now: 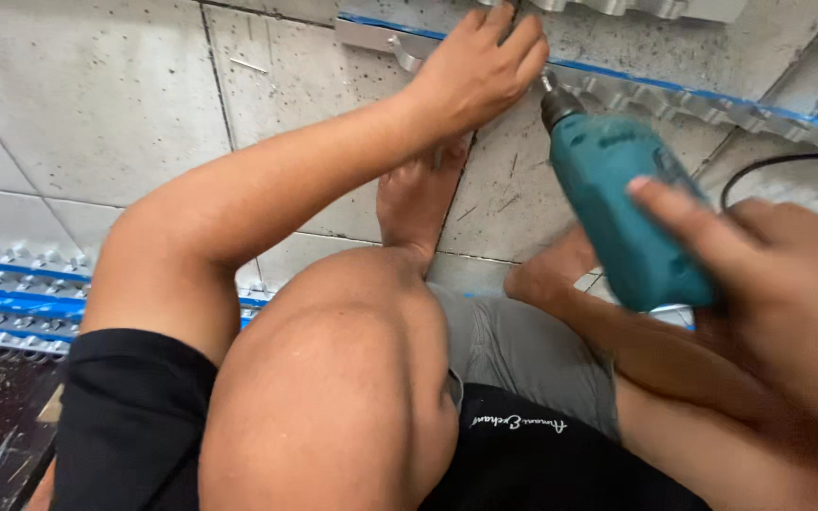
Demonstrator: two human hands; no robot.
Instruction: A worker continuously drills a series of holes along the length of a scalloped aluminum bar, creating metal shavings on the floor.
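I am crouched on a tiled floor. My right hand (778,284) grips a teal electric drill (617,203), its index finger lying along the body. The drill's chuck (553,99) points up and left at a long metal rail with a blue edge (674,95). My left hand (485,66) reaches across my knee and presses down on that rail right beside the drill tip; whether it pinches a small part there is hidden. My bare feet rest just below the rail.
A stack of similar ribbed metal rails with blue strips (11,284) lies at the left. A black cable (769,170) curls on the tiles at the right. My knee (352,378) fills the centre foreground. Small debris specks the grey tiles (97,104).
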